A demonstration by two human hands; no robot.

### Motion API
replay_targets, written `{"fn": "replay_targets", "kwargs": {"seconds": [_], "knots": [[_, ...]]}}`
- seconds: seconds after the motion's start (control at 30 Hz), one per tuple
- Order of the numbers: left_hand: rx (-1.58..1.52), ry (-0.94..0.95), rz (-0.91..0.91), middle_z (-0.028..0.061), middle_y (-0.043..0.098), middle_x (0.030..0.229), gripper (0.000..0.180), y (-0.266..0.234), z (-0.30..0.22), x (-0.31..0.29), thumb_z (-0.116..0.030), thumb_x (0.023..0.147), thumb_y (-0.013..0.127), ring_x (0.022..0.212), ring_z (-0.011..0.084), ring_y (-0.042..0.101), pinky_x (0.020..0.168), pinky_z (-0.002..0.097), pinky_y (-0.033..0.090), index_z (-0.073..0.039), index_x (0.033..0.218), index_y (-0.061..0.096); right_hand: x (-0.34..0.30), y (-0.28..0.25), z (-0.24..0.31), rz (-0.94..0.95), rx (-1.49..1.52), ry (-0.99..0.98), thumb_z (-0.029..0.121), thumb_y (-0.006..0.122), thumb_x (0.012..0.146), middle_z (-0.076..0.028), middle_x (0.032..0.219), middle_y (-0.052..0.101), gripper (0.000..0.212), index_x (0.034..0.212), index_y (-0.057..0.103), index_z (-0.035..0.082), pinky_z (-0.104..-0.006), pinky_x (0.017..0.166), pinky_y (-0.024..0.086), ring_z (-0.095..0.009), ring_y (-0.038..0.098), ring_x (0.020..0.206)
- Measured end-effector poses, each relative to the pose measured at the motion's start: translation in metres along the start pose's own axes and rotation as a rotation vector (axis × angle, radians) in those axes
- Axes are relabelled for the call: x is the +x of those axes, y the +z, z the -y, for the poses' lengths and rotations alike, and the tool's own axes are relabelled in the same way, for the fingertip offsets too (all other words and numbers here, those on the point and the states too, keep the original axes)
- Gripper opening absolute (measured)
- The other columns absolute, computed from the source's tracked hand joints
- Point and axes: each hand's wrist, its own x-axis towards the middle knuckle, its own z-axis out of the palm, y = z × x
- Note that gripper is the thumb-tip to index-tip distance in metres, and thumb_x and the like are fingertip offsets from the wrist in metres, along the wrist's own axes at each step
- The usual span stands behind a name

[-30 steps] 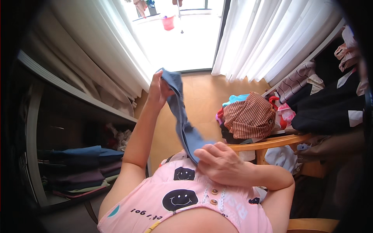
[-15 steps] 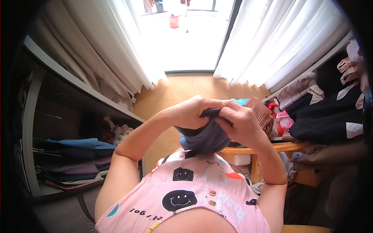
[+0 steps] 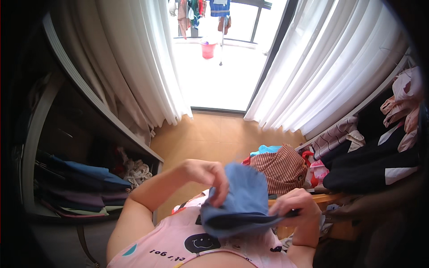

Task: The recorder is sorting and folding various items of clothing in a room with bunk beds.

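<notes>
A soft blue cloth hat [image 3: 243, 190], rounded on top with a darker edge below, is in front of my chest and blurred by motion. My right hand [image 3: 295, 207] pinches its dark edge at the right. At the hat's left side, my left hand [image 3: 208, 178] has bent fingers pointing down onto the fabric; the thumb is mostly hidden. Just beyond my right hand lies a brown-and-white striped cloth piece [image 3: 279, 169], rounded like a cap, with bright blue fabric [image 3: 266, 150] behind it.
Folded clothes [image 3: 89, 178] fill an open cabinet at the left. On the right, a dark garment [image 3: 371, 165] and other clothes lie heaped by a wooden edge [image 3: 319, 198]. White curtains [image 3: 330, 67] flank a bright doorway, and a pink bucket [image 3: 208, 50] stands outside.
The blue hat has turned from hanging below my hands to standing up between them. My right hand has moved down and right, away from my left, and the view has tilted up.
</notes>
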Motion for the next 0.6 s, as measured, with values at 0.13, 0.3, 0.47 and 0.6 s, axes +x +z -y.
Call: {"fn": "replay_targets", "kwargs": {"seconds": [0.13, 0.3, 0.47, 0.6], "knots": [[0.161, -0.409, -0.679, 0.0111, 0.056, 0.109, 0.04, -0.034, 0.135, -0.004, -0.031, 0.085, 0.051, 0.102, 0.0184, 0.05, 0.088, 0.0286, 0.038, 0.001, 0.107, 0.058, -0.002, -0.014, -0.02, -0.296, 0.157, 0.157, 0.001, 0.067, 0.064, -0.015, 0.068, 0.062, 0.012, 0.067, 0.056, -0.003, -0.0225, 0.054, 0.043, -0.018, 0.059, 0.056], [0.127, -0.426, -0.611, 0.0104, 0.056, 0.109, 0.039, -0.032, 0.152, -0.007, -0.029, 0.084, 0.053, 0.103, 0.0188, 0.05, 0.089, 0.0294, 0.037, 0.001, 0.108, 0.057, 0.004, 0.01, -0.117, -0.309, -0.794, 0.282, 0.01, 0.067, 0.069, -0.013, 0.099, 0.061, 0.024, 0.091, 0.06, 0.004, -0.0348, 0.083, 0.043, -0.025, 0.056, 0.097], [0.089, -0.435, -0.641, 0.0095, 0.056, 0.109, 0.039, -0.009, 0.146, -0.039, -0.028, 0.082, 0.055, 0.103, 0.0194, 0.049, 0.09, 0.0304, 0.037, 0.001, 0.109, 0.056, 0.028, 0.075, -0.105, 0.191, 0.118, 0.335, 0.024, 0.066, 0.076, -0.018, 0.134, 0.034, 0.072, 0.133, 0.028, 0.001, -0.0342, 0.103, 0.023, -0.025, 0.031, 0.126], [0.116, -0.373, -0.777, 0.0088, 0.055, 0.108, 0.039, 0.006, 0.119, -0.075, -0.026, 0.081, 0.056, 0.104, 0.0199, 0.049, 0.091, 0.0312, 0.036, 0.001, 0.109, 0.055, -0.006, 0.079, -0.124, -0.033, 0.26, 0.507, 0.019, 0.059, 0.08, -0.008, 0.098, 0.051, 0.035, 0.108, 0.048, 0.0, -0.0261, 0.076, 0.038, -0.015, 0.048, 0.089]]}}
